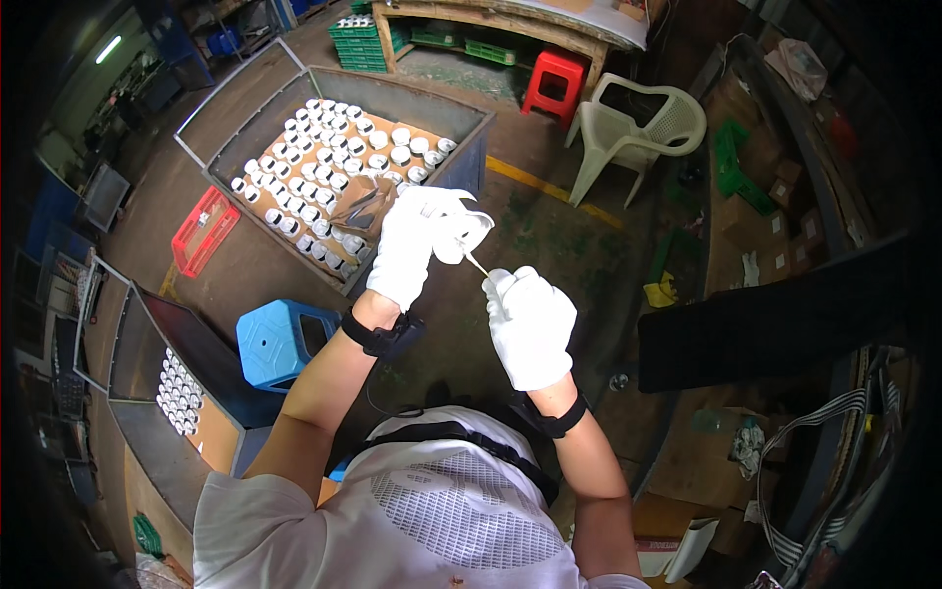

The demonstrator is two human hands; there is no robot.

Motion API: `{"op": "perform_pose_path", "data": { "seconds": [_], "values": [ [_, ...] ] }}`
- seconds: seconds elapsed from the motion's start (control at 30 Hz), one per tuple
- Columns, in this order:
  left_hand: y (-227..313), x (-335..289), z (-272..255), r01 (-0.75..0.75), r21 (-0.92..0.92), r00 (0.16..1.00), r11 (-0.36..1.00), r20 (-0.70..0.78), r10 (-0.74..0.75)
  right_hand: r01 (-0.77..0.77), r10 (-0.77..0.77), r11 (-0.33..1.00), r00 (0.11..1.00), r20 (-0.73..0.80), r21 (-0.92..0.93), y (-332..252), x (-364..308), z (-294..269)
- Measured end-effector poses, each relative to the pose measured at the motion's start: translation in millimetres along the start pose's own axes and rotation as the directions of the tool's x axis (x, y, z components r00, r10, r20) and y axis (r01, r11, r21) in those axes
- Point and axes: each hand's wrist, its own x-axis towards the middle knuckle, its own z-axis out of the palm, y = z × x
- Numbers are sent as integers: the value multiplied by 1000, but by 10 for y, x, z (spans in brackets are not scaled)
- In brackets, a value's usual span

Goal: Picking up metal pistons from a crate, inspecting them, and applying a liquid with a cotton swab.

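My left hand point(404, 243), in a white glove, is closed around a small white rounded piece point(475, 234) with an opening in its side. My right hand point(532, 329), gloved too, pinches a thin pale stick point(478, 264). The stick's far end reaches up to the white piece; glare hides whether it touches. Behind my left hand stands a grey metal bin point(412, 90), where rows of similar white pieces point(319, 177) lie on brown cardboard. A crumpled brown bag point(361, 204) rests on them, beside my left hand.
A blue stool point(273, 344) and a second bin point(211, 417) with white pieces are at left, a red crate point(204, 231) beyond. A red stool point(555, 86) and a pale plastic chair point(633, 128) stand ahead. Cluttered shelving point(702, 452) runs along the right.
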Motion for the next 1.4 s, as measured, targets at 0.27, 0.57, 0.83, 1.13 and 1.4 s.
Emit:
{"op": "perform_pose_path", "data": {
  "seconds": [0.27, 0.57, 0.83, 1.13, 1.4],
  "values": [
    [-60, 2, -67, -238, 593, 971, 769, 147, 186, 83, -80, 988, 996, -32, 128, -108, 176, -2],
    [-39, 25, 20, -468, 767, 871, 438, 319, 373, 61, -53, 986, 997, -59, 152, -117, 145, 261],
    [60, -33, 200, 35, 124, 998, 992, -52, -28, 24, -24, 1000, 1000, -6, 18, -164, 182, 235],
    [-58, 9, 90, -368, 775, 920, 513, 222, 323, 50, -43, 984, 998, -46, 170, -65, 169, 341],
    [6, 15, 126, -116, 464, 992, 878, 7, 128, 103, -98, 980, 994, -39, 168, -69, 190, 382]
  ]
}}
